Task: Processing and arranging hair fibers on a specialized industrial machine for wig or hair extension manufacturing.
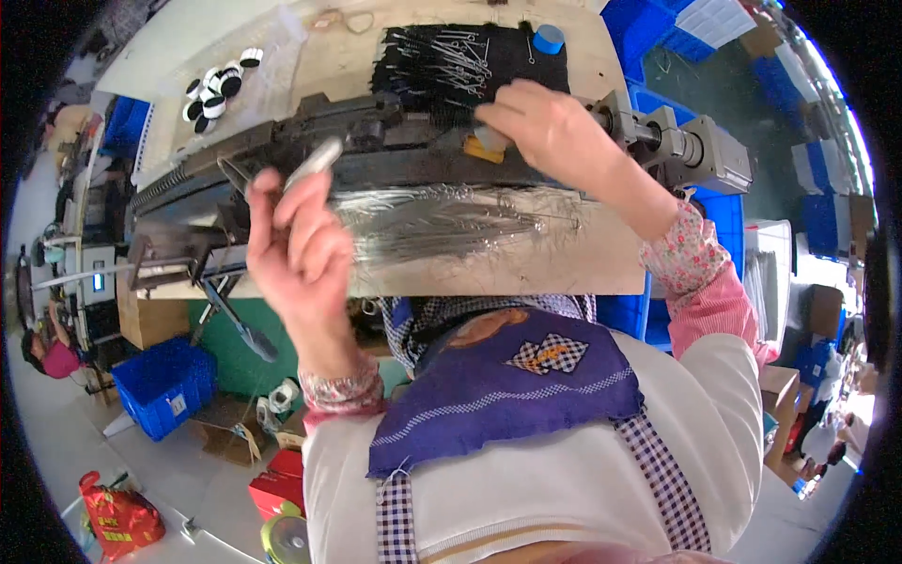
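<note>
My left hand point(305, 240) is raised over the left front of a long dark metal machine point(404, 164), fingers curled and smeared by motion. A pale, blurred slender piece point(318, 162) shows at its fingertips, and a thin wire loop point(231, 175) is beside them; what the hand grips is unclear. My right hand point(550, 127) reaches across the machine to the near edge of a black mat point(413, 70), fingers drawn together, their tips partly hidden. Beneath it is a yellow piece point(484, 149). Thin metal pins with looped ends point(460, 56) lie on the mat.
A heap of thin shiny wires point(442, 226) covers the bench's near side. A blue tape roll point(548, 39) sits on the mat. Several white-and-black round pieces point(214, 101) stand far left. A motor-like cylinder point(709, 152) juts out right. A blue crate point(167, 387) is on the floor.
</note>
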`<state>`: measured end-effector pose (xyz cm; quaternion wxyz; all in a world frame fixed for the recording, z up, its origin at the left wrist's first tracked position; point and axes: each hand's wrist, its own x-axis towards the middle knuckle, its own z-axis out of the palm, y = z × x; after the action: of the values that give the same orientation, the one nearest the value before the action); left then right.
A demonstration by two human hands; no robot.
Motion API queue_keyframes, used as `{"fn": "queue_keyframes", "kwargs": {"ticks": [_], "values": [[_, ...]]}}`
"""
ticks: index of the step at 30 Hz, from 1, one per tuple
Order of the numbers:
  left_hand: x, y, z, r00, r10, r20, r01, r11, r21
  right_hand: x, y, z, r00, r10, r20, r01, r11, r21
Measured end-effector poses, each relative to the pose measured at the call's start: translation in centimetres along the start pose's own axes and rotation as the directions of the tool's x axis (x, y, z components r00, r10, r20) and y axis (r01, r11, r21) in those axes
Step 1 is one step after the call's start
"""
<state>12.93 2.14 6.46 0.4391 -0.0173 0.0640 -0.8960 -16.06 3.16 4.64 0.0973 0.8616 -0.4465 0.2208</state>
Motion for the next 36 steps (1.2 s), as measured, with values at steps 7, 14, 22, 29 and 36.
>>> {"fn": "queue_keyframes", "kwargs": {"ticks": [7,14,22,29,36], "values": [[-0.3,-4.5,-2.1,0.99,-0.004,0.143,-0.133,-0.385,0.913,4.4,4.1,1.4,0.951,0.279,0.131,-0.26,0.955,-0.142],[12.8,-5.9,-6.6,0.99,-0.092,0.103,-0.135,-0.482,0.865,2.5,4.2,-2.9,0.939,0.122,0.322,-0.229,0.92,0.319],[8.8,-3.2,-2.2,0.819,-0.288,0.496,-0.233,-0.957,-0.172,3.4,2.2,1.5,0.994,-0.086,-0.069,0.103,0.949,0.298],[2.2,-5.3,-6.3,0.846,0.511,0.154,-0.096,-0.139,0.986,5.3,1.8,4.9,0.995,0.088,-0.048,-0.058,0.896,0.44],[4.0,-1.3,-2.2,0.98,-0.19,0.049,0.191,0.982,-0.006,6.0,1.5,5.1,0.994,0.109,0.008,-0.1,0.873,0.477]]}}
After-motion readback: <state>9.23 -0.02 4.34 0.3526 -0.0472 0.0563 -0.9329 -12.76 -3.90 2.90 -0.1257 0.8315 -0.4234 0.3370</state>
